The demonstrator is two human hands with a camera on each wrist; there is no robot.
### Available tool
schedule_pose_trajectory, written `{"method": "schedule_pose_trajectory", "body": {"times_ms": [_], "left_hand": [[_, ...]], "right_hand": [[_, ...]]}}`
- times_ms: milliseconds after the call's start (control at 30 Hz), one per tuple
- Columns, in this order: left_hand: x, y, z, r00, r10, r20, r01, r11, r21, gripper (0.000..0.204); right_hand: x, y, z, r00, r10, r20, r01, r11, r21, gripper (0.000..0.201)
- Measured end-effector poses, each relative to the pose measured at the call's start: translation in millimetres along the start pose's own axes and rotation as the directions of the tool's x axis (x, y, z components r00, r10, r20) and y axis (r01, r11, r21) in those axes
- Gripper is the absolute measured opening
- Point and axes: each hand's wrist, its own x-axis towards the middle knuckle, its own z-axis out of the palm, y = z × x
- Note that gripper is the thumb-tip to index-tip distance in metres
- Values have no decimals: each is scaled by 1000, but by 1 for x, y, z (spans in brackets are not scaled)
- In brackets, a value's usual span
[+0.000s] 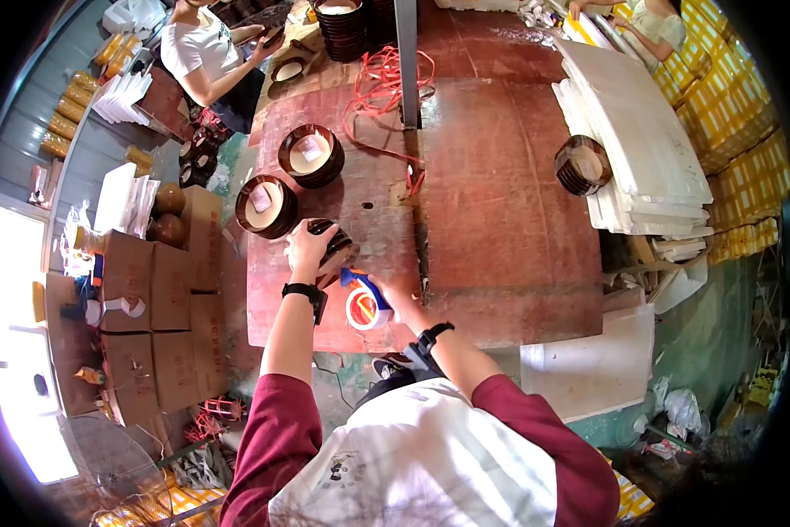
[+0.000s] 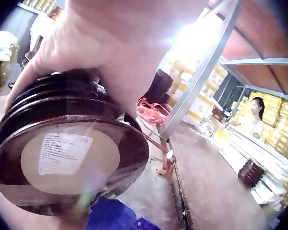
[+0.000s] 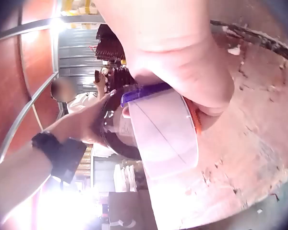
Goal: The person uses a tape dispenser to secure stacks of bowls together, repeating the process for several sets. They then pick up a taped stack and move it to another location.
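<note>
My left hand (image 1: pixel 305 249) grips a stack of dark brown glazed dishes (image 1: pixel 337 253) from above, tilted on edge over the red table. In the left wrist view, the end dish shows a pale round centre with a printed white label (image 2: pixel 65 154), and clear film stretches across its face. My right hand (image 1: pixel 400 300) holds a blue tape dispenser (image 1: pixel 379 295) with a large roll of clear tape (image 3: pixel 169 139), close beside the stack. The dispenser's blue front end (image 2: pixel 110 214) overlaps the lower rim in the left wrist view. The right fingertips are mostly hidden behind the roll.
Two more dish stacks (image 1: pixel 328 177) stand just beyond my left hand. Red strapping (image 1: pixel 379 86) lies near a metal post (image 1: pixel 407 61). White foam boards (image 1: pixel 632 132) and another dark stack (image 1: pixel 579 169) are at right. Cardboard boxes (image 1: pixel 131 281) stand left; a person (image 1: pixel 203 54) works at far left.
</note>
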Motion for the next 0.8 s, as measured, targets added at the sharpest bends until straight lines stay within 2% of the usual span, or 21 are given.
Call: {"method": "schedule_pose_trajectory", "body": {"times_ms": [67,100,167,200,267,333,367,433,533,600,700,800], "left_hand": [[1,-2,0,1000,8,4,-8,1000,-12,78],[1,-2,0,1000,22,3,-22,1000,-8,77],[0,0,-3,999,47,0,-47,999,1,76],[-2,2,-3,999,44,-29,-44,999,14,75],[-5,5,-2,996,38,-80,-35,998,45,74],[-2,4,1,996,35,-81,-30,998,57,73],[-2,4,2,996,34,-82,-29,998,63,73],[3,-2,7,996,55,-68,-51,997,64,72],[9,-7,9,996,79,-29,-77,996,40,69],[10,-9,6,994,110,8,-110,994,14,66],[3,-4,7,994,67,-82,-62,996,58,64],[6,-4,9,994,83,-69,-79,995,66,65]], "right_hand": [[14,-20,2,994,100,-40,-101,994,-29,39],[13,-33,8,996,46,-74,-53,995,-90,37],[20,-48,8,998,12,59,-11,1000,-9,35],[9,-65,10,999,22,39,-19,996,-87,31],[-18,-96,27,993,70,99,-53,986,-160,30],[-15,-116,24,967,227,116,-213,969,-124,29],[-8,-122,22,966,251,-59,-256,901,-351,28],[27,-126,5,952,296,-72,-290,807,-515,31],[6,-137,13,949,273,-160,-314,764,-563,32],[1,-132,9,928,351,-125,-369,824,-430,31],[21,-113,-17,921,390,-18,-369,854,-368,44],[32,-96,-20,946,325,23,-290,872,-394,45]]}}
